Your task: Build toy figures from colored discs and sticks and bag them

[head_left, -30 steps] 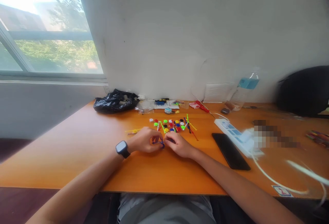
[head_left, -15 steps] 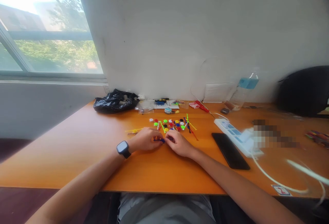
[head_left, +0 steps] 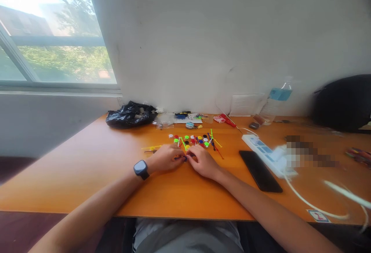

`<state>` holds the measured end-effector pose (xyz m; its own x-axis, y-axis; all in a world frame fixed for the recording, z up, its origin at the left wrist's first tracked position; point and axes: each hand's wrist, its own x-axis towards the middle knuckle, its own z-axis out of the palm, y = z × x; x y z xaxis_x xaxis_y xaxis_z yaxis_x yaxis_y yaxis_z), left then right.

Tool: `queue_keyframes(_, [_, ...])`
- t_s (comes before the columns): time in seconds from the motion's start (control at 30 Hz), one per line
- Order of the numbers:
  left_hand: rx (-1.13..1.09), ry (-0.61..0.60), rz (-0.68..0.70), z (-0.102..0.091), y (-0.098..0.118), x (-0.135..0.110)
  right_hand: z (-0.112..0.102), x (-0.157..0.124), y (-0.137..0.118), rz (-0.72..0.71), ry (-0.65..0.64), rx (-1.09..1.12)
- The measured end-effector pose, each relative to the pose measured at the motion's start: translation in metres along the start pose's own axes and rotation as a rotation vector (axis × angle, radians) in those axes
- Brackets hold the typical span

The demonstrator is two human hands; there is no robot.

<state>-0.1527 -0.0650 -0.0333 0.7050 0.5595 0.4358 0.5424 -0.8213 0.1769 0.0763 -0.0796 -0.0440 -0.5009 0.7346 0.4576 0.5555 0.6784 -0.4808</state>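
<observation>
My left hand [head_left: 165,157], with a watch on its wrist, pinches a small dark blue plastic piece [head_left: 184,159] low over the table. From the other side my right hand [head_left: 203,162] closes its thumb and fingers on the same piece, and the fingertips of both hands nearly meet. Most of the piece is hidden by fingers. Just beyond the hands lie several small coloured round discs, among them a green disc [head_left: 206,144], and thin plastic sticks such as a yellow-green stick [head_left: 211,134]. A yellow stick [head_left: 152,148] lies left of my left hand.
On the right are a black phone [head_left: 260,171], a white power strip [head_left: 262,150] with cables and a clear bottle [head_left: 268,110]. Along the wall stand a black plastic bag [head_left: 130,115], a small round tin [head_left: 189,125] and a red-handled tool [head_left: 228,120].
My left hand's fingertips have moved slightly right, towards my right hand, and less of the blue piece shows. My right hand stays nearly in place.
</observation>
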Motion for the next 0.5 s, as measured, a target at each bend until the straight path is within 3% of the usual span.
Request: queue_keyframes(0.5, [0.001, -0.005, -0.018, 0.0011, 0.0012, 0.0007, -0.0006, 0.0006, -0.0005, -0.011, -0.007, 0.042])
